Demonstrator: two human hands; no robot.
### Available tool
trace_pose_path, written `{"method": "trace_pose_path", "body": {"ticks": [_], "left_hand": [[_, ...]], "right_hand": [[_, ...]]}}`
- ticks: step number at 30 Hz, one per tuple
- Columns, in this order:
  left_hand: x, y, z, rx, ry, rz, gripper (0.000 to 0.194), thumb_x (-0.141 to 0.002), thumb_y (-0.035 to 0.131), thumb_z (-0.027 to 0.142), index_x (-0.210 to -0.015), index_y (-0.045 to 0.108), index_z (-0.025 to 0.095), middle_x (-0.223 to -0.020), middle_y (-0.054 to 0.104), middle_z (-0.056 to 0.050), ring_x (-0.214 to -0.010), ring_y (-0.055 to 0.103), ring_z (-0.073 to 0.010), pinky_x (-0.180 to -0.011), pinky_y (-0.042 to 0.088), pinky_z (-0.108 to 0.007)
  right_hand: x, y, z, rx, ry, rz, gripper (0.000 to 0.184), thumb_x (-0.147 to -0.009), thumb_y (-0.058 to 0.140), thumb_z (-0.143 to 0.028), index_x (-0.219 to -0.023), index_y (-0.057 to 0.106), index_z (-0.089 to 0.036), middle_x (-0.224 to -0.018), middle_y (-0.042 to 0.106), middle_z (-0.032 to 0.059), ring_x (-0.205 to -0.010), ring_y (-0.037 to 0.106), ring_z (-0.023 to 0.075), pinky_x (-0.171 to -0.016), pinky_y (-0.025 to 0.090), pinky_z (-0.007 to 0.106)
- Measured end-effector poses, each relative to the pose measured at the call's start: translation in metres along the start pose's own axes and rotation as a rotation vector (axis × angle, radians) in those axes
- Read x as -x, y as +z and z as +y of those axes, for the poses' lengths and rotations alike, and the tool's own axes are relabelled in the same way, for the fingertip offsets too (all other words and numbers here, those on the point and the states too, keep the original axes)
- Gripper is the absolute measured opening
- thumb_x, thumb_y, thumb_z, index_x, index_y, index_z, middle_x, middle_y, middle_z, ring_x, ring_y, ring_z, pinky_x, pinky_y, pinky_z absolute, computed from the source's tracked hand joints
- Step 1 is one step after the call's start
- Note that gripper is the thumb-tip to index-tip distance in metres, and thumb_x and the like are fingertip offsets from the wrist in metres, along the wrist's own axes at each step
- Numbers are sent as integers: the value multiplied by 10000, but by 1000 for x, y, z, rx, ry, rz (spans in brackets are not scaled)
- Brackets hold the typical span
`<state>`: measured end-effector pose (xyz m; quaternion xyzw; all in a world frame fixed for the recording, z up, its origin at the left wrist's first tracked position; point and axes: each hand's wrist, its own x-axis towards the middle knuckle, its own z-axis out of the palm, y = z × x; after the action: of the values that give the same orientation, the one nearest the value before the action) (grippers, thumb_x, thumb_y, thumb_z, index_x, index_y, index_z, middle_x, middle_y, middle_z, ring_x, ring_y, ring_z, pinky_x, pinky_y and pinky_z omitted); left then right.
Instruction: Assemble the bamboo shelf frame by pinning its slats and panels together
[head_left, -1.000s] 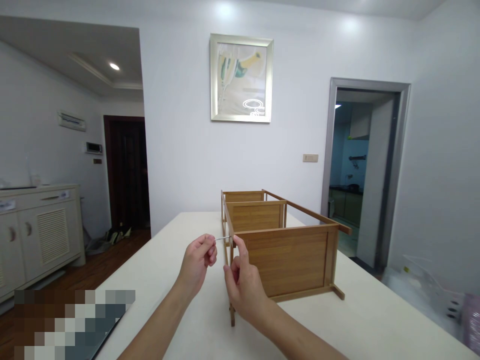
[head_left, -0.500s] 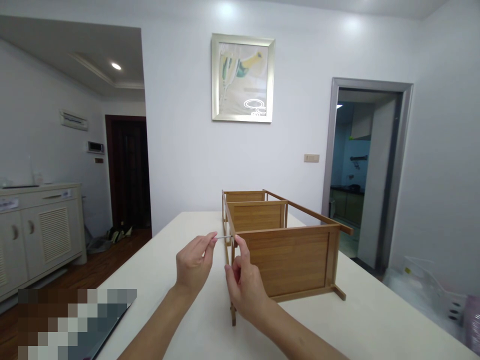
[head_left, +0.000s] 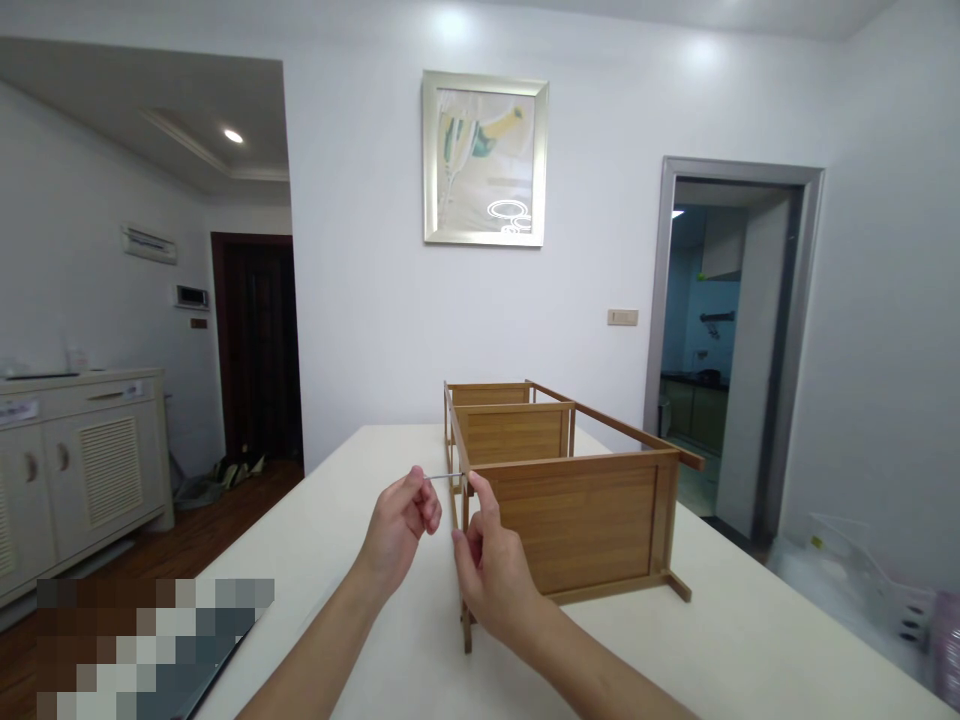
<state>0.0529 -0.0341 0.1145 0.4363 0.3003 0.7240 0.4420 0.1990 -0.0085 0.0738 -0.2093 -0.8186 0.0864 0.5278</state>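
A brown wooden shelf unit (head_left: 585, 520) lies on its side on the white table (head_left: 375, 650), its boards standing upright. My left hand (head_left: 397, 525), to the left of its near corner, pinches the outer end of a thin metal hex key (head_left: 444, 477) between thumb and finger. The key runs level to the shelf's left rail, where its tip is hidden. My right hand (head_left: 495, 565) grips that corner, index finger against the joint by the key's tip and thumb along the post.
A dark flat object (head_left: 217, 665), partly pixelated, is at the table's left edge. Beyond stand a white cabinet (head_left: 97, 450) on the left and a doorway (head_left: 667, 300) on the right. Clear plastic wrapping (head_left: 840, 580) lies beyond the table's right edge.
My left hand has rolled about the key, and its curled lower fingers now show. The right hand and the shelf unit stay where they were.
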Motion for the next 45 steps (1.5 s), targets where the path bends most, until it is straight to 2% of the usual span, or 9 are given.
{"method": "trace_pose_path", "body": {"ticks": [7,13,16,22,26,29,36,40,45], "left_hand": [[2,1,5,-13,-1,1,374,-775,676,474,-630,552,153,-521,490,29,-465,440,-80,-461,320,-223],[0,-8,5,-195,71,-45,332,-798,635,455,-661,595,155,-561,535,7,-500,461,-100,-487,357,-232],[0,-12,3,-460,232,-49,283,-827,608,415,-685,621,170,-605,562,-3,-543,486,-118,-520,387,-237],[-1,-20,-6,-981,702,101,189,-882,551,309,-889,717,219,-783,684,-47,-707,610,-169,-696,456,-267],[-3,-26,-13,-1091,771,151,228,-889,559,319,-1021,726,239,-812,707,-51,-674,614,-161,-688,456,-260],[-1,-21,-13,-985,689,155,269,-892,545,386,-975,734,214,-812,707,-51,-694,615,-162,-693,467,-263],[4,-1,-1,-422,159,162,360,-800,636,500,-814,708,148,-578,556,21,-499,456,-96,-491,362,-226],[1,0,-3,-149,1,139,344,-733,715,481,-721,617,152,-524,507,47,-462,446,-80,-470,346,-212],[0,3,-7,24,-109,89,411,-739,706,491,-583,527,156,-460,443,57,-413,425,-65,-444,325,-202]], "right_hand": [[0,1,2,19,-33,16,655,-906,420,-154,-1495,134,-150,-606,504,-72,-462,467,101,-465,364,195],[0,1,1,9,-14,10,665,-904,415,-151,-1498,118,-153,-611,490,-70,-470,457,106,-468,349,200],[0,1,1,11,-7,16,653,-911,408,-158,-1496,118,-163,-610,484,-72,-473,454,107,-475,348,200],[-1,1,0,1,-4,11,656,-901,410,-150,-1493,126,-150,-598,473,-77,-460,438,101,-470,337,198],[-1,0,-1,-13,1,13,652,-900,408,-144,-1490,130,-153,-594,468,-81,-456,434,99,-471,334,198],[-1,0,-1,-8,2,11,655,-898,415,-147,-1489,133,-162,-597,472,-81,-463,444,102,-477,340,199],[0,0,-1,0,-8,13,654,-903,406,-151,-1491,121,-171,-597,471,-80,-460,436,104,-472,334,197],[0,0,0,-8,5,18,650,-907,412,-158,-1491,128,-174,-599,470,-79,-468,449,106,-488,351,201],[1,2,3,-20,30,6,647,-914,412,-171,-1494,124,-174,-613,478,-74,-479,471,110,-496,360,204]]}}
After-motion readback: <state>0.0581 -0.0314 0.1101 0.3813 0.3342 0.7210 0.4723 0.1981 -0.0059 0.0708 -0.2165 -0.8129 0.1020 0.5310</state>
